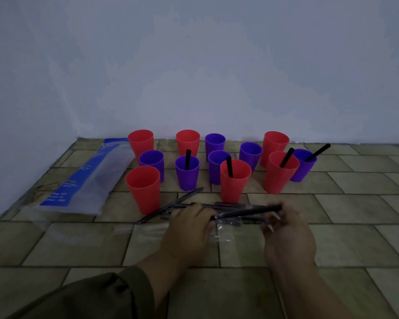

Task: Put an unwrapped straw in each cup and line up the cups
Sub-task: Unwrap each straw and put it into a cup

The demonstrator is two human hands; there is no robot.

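both hands [237,229] grip one wrapped straw [247,212] before the cups [235,180]

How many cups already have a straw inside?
4: the front purple cup, the front-centre red cup, the right red cup and the far-right purple cup.

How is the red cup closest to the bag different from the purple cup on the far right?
The red cup is empty; the purple cup holds a black straw. The red cup looks taller and stands nearer the hands; the purple cup sits farther back. Both stand upright on the tiled floor.
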